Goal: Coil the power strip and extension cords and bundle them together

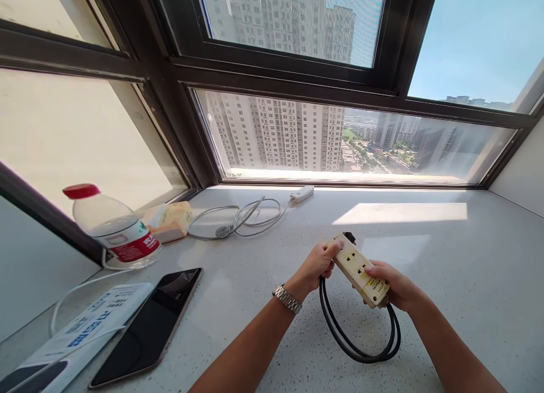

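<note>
Between my two hands is a cream-coloured power strip (356,264), tilted with its socket face toward me. My left hand (318,264) grips its upper left end, thumb on top. The lower right end is in my right hand (393,285), whose thumb presses on the face near a yellowed label. A black power cord (361,356) hangs in a loop under the strip, and part of it passes behind my left fingers. The black plug (349,237) pokes out past the strip's upper end. Both hands' other fingers are partly hidden behind the strip.
Left on the speckled white sill (238,319) are a water bottle (123,234) with a red cap, a tissue pack (170,220), a dark tablet (148,325) and a blue-white box (89,330). A coiled white extension cord (255,214) lies by the window frame (297,84).
</note>
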Demonstrator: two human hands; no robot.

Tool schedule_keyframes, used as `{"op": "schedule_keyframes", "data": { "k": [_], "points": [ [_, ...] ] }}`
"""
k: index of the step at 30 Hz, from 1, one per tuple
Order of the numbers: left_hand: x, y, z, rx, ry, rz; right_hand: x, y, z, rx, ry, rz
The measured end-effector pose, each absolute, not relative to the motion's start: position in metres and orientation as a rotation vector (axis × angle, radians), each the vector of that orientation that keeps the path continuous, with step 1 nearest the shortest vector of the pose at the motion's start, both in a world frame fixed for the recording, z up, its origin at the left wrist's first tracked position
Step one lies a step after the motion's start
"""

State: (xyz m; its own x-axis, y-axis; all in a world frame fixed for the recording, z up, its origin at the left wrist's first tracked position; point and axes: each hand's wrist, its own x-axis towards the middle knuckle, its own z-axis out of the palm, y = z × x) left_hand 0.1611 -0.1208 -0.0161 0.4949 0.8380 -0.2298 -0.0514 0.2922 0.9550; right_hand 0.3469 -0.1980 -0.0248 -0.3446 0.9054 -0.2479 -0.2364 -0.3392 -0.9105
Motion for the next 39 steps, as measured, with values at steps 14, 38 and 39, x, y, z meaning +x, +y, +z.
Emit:
{"op": "schedule_keyframes", "data": {
  "k": [14, 38, 39],
  "points": [
    [0.163, -0.130, -0.024, 1.448, 0.759, 0.538, 0.331, -0.194, -0.033, -1.211, -1.343, 1.431],
    [0.165, -0.133, -0.024, 1.412, 0.766, 0.561, 0.312, -0.196, -0.037, -0.959, -1.189, 1.482],
    [0.165, -0.133, -0.024, 1.419, 0.768, 0.565, 0.312, -0.196, -0.038, -0.967, -1.178, 1.479]
  ]
}}
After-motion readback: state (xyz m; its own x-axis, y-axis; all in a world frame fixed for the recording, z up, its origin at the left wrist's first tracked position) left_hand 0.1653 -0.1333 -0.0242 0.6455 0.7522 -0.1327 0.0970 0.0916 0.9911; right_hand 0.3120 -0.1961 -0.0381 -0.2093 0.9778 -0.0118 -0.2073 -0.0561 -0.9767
